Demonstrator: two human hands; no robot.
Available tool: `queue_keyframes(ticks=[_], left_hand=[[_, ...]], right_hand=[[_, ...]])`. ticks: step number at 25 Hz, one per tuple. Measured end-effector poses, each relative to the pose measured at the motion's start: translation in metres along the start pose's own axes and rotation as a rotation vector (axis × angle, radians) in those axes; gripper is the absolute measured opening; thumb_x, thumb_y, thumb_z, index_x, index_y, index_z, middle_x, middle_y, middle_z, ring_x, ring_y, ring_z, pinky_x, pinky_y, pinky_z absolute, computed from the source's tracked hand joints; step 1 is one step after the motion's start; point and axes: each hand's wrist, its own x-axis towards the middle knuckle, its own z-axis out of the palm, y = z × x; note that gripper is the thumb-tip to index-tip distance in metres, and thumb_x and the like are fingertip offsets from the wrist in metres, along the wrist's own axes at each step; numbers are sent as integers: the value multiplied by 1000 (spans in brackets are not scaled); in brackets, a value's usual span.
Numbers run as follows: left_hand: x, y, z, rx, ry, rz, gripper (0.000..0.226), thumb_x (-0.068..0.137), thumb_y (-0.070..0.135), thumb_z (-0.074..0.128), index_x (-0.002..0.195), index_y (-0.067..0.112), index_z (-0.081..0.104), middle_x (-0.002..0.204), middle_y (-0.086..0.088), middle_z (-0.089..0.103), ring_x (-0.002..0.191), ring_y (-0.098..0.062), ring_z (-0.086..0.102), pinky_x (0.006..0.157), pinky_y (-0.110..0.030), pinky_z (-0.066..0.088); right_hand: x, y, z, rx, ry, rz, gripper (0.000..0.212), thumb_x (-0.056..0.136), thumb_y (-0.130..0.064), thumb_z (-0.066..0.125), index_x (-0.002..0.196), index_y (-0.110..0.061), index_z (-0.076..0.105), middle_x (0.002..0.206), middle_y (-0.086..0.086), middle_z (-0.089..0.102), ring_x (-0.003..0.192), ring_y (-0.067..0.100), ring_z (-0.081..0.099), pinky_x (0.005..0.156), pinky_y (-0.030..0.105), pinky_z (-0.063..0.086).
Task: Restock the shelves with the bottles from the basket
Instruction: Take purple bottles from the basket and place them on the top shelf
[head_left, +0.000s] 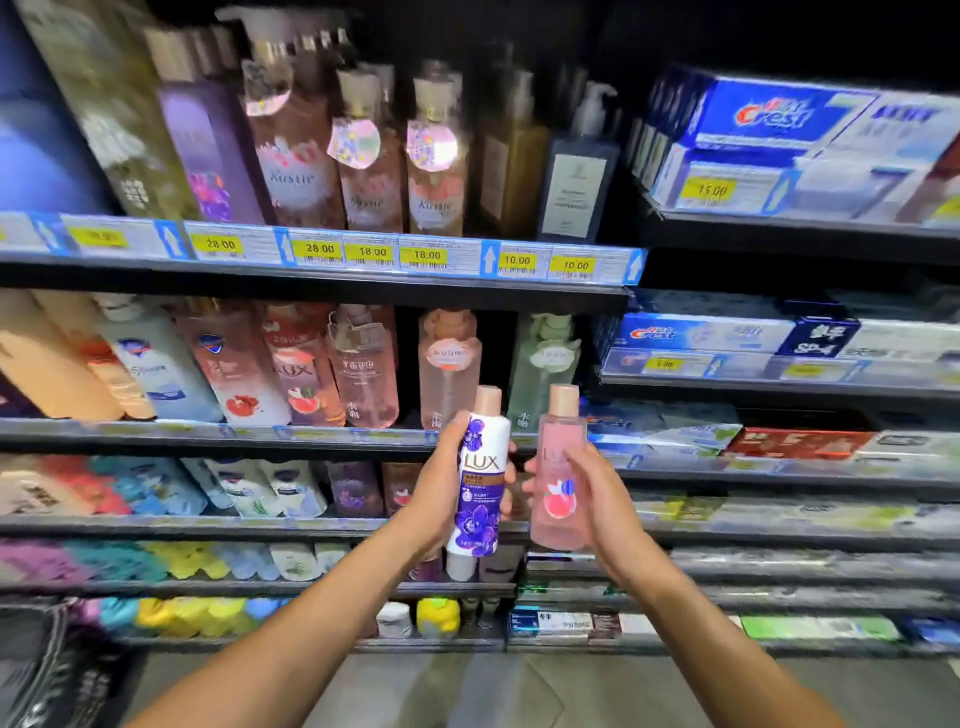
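My left hand (441, 483) grips a white and purple LUX bottle (480, 478) with a beige cap, held upright in front of the shelves. My right hand (592, 493) holds a clear pink bottle (558, 467) with a beige cap, also upright, just right of the first one. The two bottles stand side by side, a small gap between them, level with the third shelf (311, 526) from the top. The basket (47, 670) shows as a dark mesh shape at the bottom left corner.
Shelves of body wash bottles (363, 156) fill the left bay, with yellow price tags (371, 252) along the edges. Toothpaste boxes (769, 140) fill the right bay. A dark gap (408, 364) lies between pink bottles on the second shelf. Grey floor below.
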Motion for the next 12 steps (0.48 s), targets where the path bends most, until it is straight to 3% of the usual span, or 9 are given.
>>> queue_keyframes(ticks=[3, 6, 12], left_hand=[[-3, 30, 19, -1, -22, 80, 64, 84, 68, 49, 88, 7, 69, 70, -14, 62, 46, -27, 58, 48, -28, 49], [-10, 72, 48, 32, -70, 184, 65, 87, 68, 46, 88, 8, 70, 70, -13, 62, 48, -27, 58, 49, -28, 49], [-30, 173, 113, 188, -169, 408, 66, 91, 70, 38, 91, 10, 66, 73, -11, 61, 50, -27, 56, 58, -33, 46]], right_hand=[[3, -37, 9, 5, -77, -76, 40, 80, -23, 62, 115, -5, 58, 94, 21, 71, 69, 26, 71, 63, 36, 58], [3, -85, 20, 14, -142, -181, 16, 94, -10, 55, 108, -5, 60, 90, 19, 71, 67, 25, 69, 62, 35, 57], [-7, -199, 45, 3, -237, -403, 17, 97, -8, 45, 104, -5, 60, 87, 15, 72, 67, 22, 71, 64, 34, 58]])
